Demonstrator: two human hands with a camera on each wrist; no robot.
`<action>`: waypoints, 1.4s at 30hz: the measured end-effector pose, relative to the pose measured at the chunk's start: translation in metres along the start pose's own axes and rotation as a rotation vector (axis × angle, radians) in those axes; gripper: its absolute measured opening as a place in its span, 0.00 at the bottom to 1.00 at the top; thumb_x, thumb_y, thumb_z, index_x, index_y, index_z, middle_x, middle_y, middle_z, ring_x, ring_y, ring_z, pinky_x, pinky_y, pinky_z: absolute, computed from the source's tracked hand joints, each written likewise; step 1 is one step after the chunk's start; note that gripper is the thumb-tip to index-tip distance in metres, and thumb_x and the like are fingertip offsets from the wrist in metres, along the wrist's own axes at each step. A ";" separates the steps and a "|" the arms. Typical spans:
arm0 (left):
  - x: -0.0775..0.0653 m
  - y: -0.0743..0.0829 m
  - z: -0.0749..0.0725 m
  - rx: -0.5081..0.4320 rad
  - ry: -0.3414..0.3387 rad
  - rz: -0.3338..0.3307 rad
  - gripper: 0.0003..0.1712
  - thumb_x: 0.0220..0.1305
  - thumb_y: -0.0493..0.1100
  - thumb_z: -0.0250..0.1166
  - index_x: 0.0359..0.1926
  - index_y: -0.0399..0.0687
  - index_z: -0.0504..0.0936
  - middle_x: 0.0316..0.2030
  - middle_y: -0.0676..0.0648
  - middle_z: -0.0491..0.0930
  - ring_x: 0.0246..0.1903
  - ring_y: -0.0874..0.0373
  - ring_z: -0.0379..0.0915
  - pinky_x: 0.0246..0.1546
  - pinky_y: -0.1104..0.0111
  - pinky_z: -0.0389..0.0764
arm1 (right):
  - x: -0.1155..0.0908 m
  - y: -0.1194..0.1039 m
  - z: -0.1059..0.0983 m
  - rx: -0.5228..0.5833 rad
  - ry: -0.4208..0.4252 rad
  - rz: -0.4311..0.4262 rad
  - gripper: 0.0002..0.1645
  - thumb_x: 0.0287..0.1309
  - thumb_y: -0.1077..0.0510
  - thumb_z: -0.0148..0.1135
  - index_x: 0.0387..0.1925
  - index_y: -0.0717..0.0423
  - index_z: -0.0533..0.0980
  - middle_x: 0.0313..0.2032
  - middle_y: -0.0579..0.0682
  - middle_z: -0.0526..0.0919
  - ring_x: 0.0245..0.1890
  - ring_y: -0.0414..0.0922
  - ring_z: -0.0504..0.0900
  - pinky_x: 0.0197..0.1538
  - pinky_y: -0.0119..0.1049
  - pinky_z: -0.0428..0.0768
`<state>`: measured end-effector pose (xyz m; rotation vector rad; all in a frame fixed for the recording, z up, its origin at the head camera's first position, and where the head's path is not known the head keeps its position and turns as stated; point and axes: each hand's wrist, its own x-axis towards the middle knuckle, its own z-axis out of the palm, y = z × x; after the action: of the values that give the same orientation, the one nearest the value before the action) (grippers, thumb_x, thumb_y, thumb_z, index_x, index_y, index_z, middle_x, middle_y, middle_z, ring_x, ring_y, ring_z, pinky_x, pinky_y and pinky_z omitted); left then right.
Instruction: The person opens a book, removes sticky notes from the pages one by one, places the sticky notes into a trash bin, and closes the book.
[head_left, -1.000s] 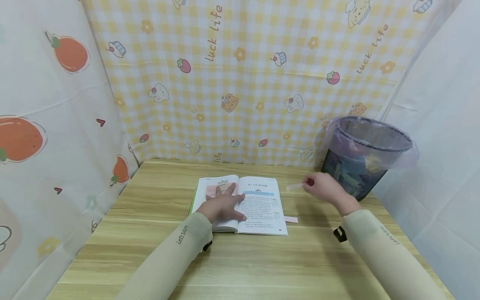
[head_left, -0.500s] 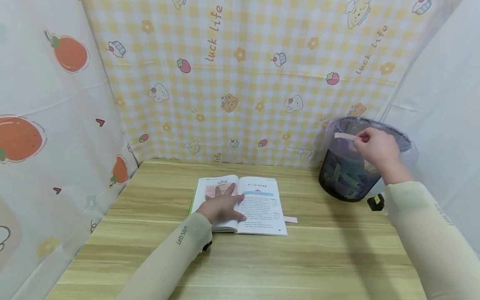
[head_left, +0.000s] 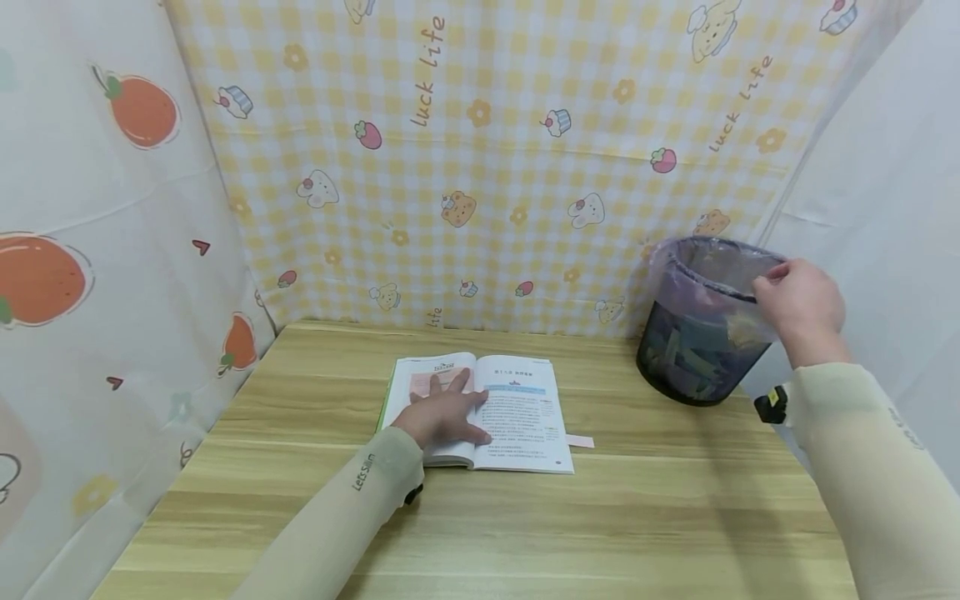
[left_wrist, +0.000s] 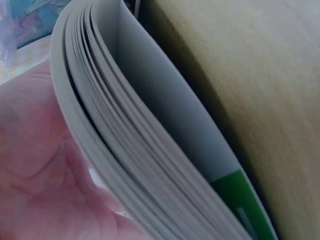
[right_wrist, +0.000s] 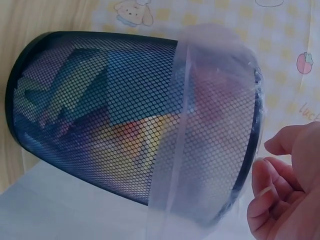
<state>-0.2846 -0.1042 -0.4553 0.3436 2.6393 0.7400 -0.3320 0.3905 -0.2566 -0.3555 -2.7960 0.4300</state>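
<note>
My left hand (head_left: 446, 414) rests with spread fingers across the left page and middle fold of an open book (head_left: 525, 417). A pale pink paper strip (head_left: 581, 441) sticks out from the book's right side. In the left wrist view the thick page edges (left_wrist: 125, 145) stand beside my palm, above a cover with a green patch (left_wrist: 240, 192). My right hand (head_left: 802, 304) is over the right rim of a black mesh wastebasket (head_left: 686, 367). Its fingers are loosely bent, with thumb and forefinger apart (right_wrist: 287, 185) and nothing visible between them.
A translucent purple bag (right_wrist: 200, 125) lines the wastebasket and folds over its rim; coloured scraps (right_wrist: 80, 95) show through the mesh. The wooden table (head_left: 487, 533) meets a checked curtain (head_left: 480, 250) behind and white cloth (head_left: 885, 292) on the right.
My right hand has carried a pale paper strip from beside the book up to the wastebasket; the strip is now out of sight. My left hand stays on the book.
</note>
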 end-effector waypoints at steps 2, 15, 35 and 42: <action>0.002 -0.001 0.000 0.001 0.000 0.002 0.50 0.65 0.61 0.79 0.84 0.68 0.68 0.91 0.51 0.33 0.86 0.26 0.17 0.77 0.19 0.26 | -0.001 -0.001 0.003 0.011 0.005 -0.021 0.34 0.77 0.47 0.44 0.67 0.70 0.74 0.65 0.76 0.78 0.58 0.75 0.79 0.50 0.67 0.81; 0.005 0.003 -0.001 0.029 -0.004 -0.020 0.50 0.65 0.61 0.79 0.84 0.67 0.68 0.91 0.50 0.34 0.86 0.24 0.18 0.77 0.19 0.28 | -0.048 -0.072 0.087 0.181 -0.018 -0.269 0.25 0.78 0.47 0.51 0.59 0.61 0.81 0.53 0.65 0.89 0.50 0.64 0.87 0.52 0.62 0.83; 0.004 0.014 -0.001 0.048 0.023 -0.034 0.49 0.64 0.57 0.80 0.83 0.64 0.70 0.91 0.48 0.33 0.85 0.22 0.18 0.76 0.17 0.31 | -0.111 -0.113 0.222 0.303 -0.590 -0.182 0.14 0.74 0.58 0.57 0.41 0.62 0.86 0.33 0.54 0.88 0.31 0.45 0.82 0.34 0.33 0.77; 0.004 0.017 0.000 0.075 0.016 -0.052 0.49 0.64 0.58 0.80 0.83 0.63 0.70 0.91 0.48 0.34 0.85 0.22 0.19 0.76 0.17 0.32 | -0.116 -0.117 0.235 0.319 -0.645 -0.109 0.12 0.76 0.56 0.59 0.41 0.61 0.83 0.34 0.55 0.88 0.28 0.44 0.79 0.29 0.32 0.76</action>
<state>-0.2854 -0.0884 -0.4470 0.2902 2.6851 0.6311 -0.3222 0.1896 -0.4615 0.0207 -3.2427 1.1167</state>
